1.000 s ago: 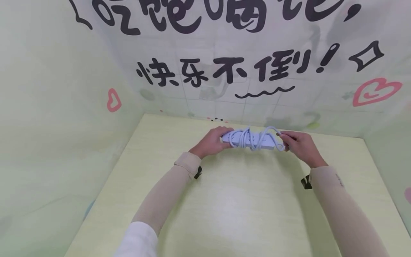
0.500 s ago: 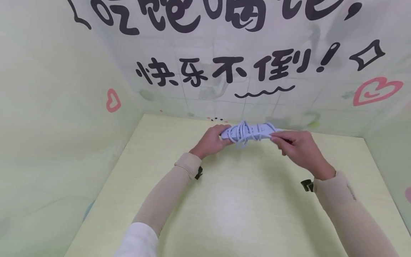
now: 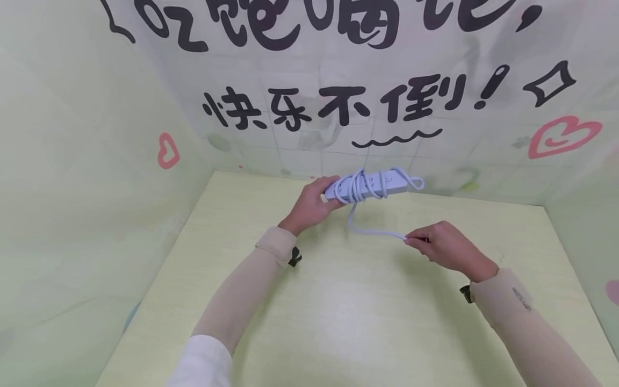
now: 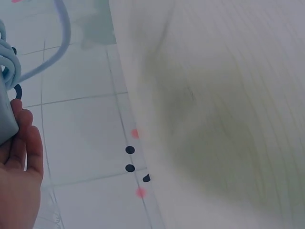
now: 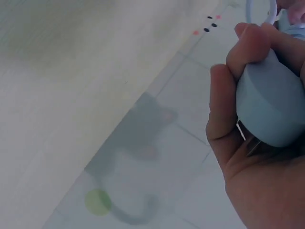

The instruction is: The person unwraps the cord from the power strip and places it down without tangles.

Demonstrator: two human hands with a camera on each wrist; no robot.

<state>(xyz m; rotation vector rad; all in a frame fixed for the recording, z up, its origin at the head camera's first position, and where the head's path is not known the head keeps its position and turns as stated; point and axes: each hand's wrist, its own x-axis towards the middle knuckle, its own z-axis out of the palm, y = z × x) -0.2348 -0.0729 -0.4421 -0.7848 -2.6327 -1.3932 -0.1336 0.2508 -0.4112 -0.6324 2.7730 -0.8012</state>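
A white power strip (image 3: 369, 183) with its cable (image 3: 374, 232) wound around it hangs in the air above the far part of the yellow-green table (image 3: 348, 312). My left hand (image 3: 311, 203) grips the strip's left end; the left wrist view shows the fingers (image 4: 21, 157) against the strip's grey body (image 4: 5, 121). My right hand (image 3: 442, 248) is lower and to the right, holding the plug (image 5: 269, 107) in its curled fingers. A freed stretch of cable runs from the strip down to that hand.
Pale green walls enclose the table on the left, back and right. The back wall (image 3: 338, 107) carries black lettering and pink hearts. A grey cat figure (image 5: 138, 133) and a green dot (image 5: 97, 201) are printed low on the wall.
The right hand left the strip's right end and pulled the plug end down and toward me, unwinding a length of cable. The left hand lifted the strip slightly toward the back wall.
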